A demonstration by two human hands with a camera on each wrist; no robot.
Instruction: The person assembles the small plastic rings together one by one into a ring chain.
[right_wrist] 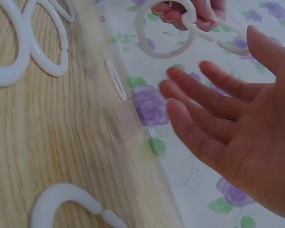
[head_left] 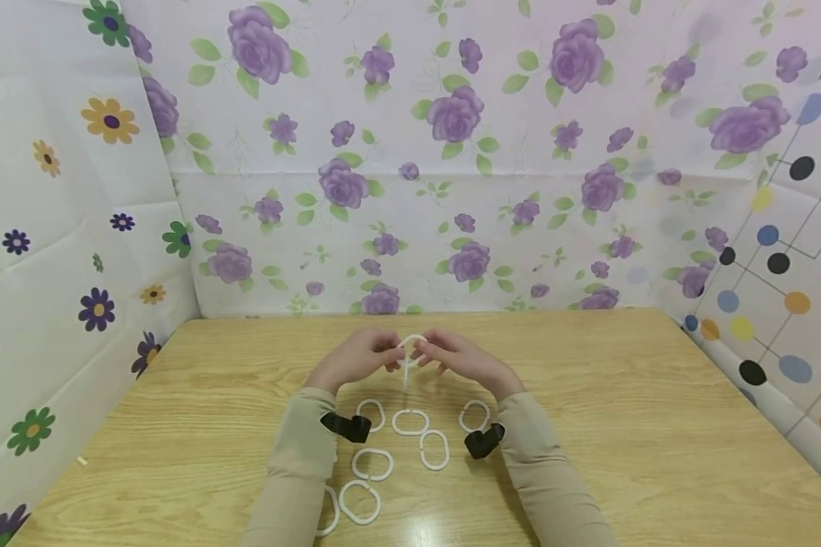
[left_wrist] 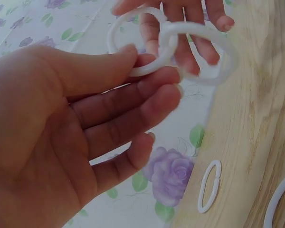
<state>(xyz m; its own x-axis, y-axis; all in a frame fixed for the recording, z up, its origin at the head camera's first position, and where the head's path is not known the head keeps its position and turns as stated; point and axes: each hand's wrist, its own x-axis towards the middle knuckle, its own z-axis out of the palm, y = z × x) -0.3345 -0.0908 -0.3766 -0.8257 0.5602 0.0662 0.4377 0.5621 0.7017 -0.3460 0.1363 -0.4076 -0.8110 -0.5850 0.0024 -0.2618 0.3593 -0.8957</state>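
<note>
Over the far part of the table, my left hand (head_left: pixel 357 357) pinches a white plastic C-shaped link (left_wrist: pixel 115 35) between thumb and forefinger. Threaded through it, a second white link (left_wrist: pixel 225 59) hangs down and looks slightly blurred. Facing them from the other side is my right hand (head_left: pixel 470 362), its fingers loosely spread. In the right wrist view the right thumb (right_wrist: pixel 266 47) is right at the end of the pinched link, and the four fingers stay apart from both links.
Several loose white links lie on the wooden table (head_left: pixel 622 425) between my forearms, among them one link (head_left: pixel 410 411) near the middle and another link (head_left: pixel 359 523) closer to me. A small pale piece (head_left: pixel 82 460) lies at the left edge. A flowered sheet (head_left: pixel 410 228) hangs behind.
</note>
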